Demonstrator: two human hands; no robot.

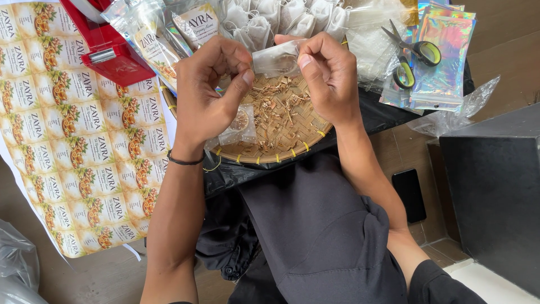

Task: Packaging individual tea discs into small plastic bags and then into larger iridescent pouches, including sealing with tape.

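My left hand (pixel 211 84) and my right hand (pixel 329 76) pinch the two ends of a small white mesh tea bag (pixel 277 58), held just above a round woven bamboo tray (pixel 281 153). Dried brown herb pieces (pixel 278 107) lie scattered on the tray. A small clear pouch with a dried slice inside (pixel 241 123) rests on the tray's left side, under my left palm. A black band circles my left wrist.
A sheet of printed labels (pixel 73 129) lies at left, with a red sealer tool (pixel 107 48) on it. Empty white mesh bags (pixel 281 19) pile behind the tray. Scissors (pixel 413 53) rest on holographic pouches (pixel 444 62). A black box (pixel 495 191) and a phone (pixel 409 194) sit right.
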